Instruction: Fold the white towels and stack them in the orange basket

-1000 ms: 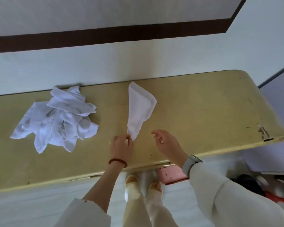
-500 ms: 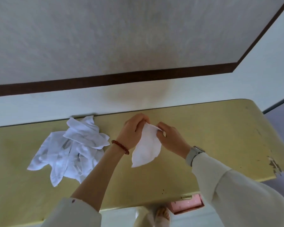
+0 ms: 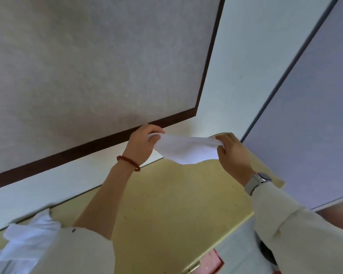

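Aloft, towel (image 3: pixel 187 150) between both hands.

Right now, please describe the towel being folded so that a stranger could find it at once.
Find the yellow table against the wall. Above its far end, the left hand and the right hand pinch one white towel, stretched between them in the air. The other towels lie crumpled on the table's left.

White towel (image 3: pixel 186 150), yellow worktop (image 3: pixel 166 204), red bead bracelet (image 3: pixel 128 162), grey watch strap (image 3: pixel 252 183), dark brown wall stripe (image 3: pixel 87 147).
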Tool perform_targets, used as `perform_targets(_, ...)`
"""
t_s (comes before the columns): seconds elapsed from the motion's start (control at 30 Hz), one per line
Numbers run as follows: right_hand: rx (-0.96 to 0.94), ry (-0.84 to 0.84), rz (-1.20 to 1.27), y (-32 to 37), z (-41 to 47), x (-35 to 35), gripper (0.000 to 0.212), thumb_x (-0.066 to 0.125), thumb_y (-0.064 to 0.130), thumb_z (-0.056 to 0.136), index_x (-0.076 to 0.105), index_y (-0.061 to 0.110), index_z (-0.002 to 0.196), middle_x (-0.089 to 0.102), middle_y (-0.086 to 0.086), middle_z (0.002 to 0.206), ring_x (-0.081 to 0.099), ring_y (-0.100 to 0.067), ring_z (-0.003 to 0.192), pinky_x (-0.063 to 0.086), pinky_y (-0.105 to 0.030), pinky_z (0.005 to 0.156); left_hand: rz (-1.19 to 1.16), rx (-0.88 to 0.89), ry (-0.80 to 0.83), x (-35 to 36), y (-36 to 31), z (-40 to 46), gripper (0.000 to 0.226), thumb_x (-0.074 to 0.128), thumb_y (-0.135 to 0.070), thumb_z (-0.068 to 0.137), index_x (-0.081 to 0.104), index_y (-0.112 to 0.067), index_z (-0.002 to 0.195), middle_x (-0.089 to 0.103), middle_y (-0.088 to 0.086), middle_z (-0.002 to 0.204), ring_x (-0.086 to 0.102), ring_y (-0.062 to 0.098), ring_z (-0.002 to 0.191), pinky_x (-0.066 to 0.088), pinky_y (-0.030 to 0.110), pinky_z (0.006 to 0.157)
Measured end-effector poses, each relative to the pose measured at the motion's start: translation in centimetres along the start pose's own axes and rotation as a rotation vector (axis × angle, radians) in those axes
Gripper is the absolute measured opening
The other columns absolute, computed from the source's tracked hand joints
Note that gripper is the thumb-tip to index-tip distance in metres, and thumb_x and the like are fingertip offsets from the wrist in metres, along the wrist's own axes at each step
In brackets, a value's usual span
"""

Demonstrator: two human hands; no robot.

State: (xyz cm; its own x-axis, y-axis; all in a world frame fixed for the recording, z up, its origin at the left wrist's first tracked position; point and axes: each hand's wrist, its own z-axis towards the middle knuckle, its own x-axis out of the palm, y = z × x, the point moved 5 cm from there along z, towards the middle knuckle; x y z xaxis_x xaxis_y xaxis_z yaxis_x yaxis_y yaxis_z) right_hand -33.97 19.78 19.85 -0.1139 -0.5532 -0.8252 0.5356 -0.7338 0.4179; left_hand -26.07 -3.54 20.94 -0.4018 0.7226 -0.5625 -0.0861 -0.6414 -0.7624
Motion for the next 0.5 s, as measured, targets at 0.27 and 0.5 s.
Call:
perform_targets(0.27,0.057,0.237,-0.132,-8.3,-11.3,4.4,0.034,0.053,-0.001,0.071,0.068,0.004,0.101,0.064,-0.015,0.087,0.061,-0.037,0.075,0.045,-0.038,0.062,0.232,0.05,0.336,7.8,4.2,-6.3,0.015,0.066,0.0,0.078,0.072,-0.013,0.084,0.066,0.004,0.087,0.051,0.015,0.085,0.042,0.028,0.08)
perform_targets(0.5,0.228,0.846,-0.066,-10.7,-21.7,11.1,0.033,0.042,0.015,0.095,0.057,0.024,0.123,0.06,0.001,0.118,0.05,-0.02,0.113,0.037,-0.029,0.088,0.213,-0.353,0.783,14.0,12.4,-16.7,0.02,0.056,0.002,0.083,0.072,-0.008,0.09,0.067,0.005,0.097,0.06,0.017,0.092,0.046,0.024,0.085)
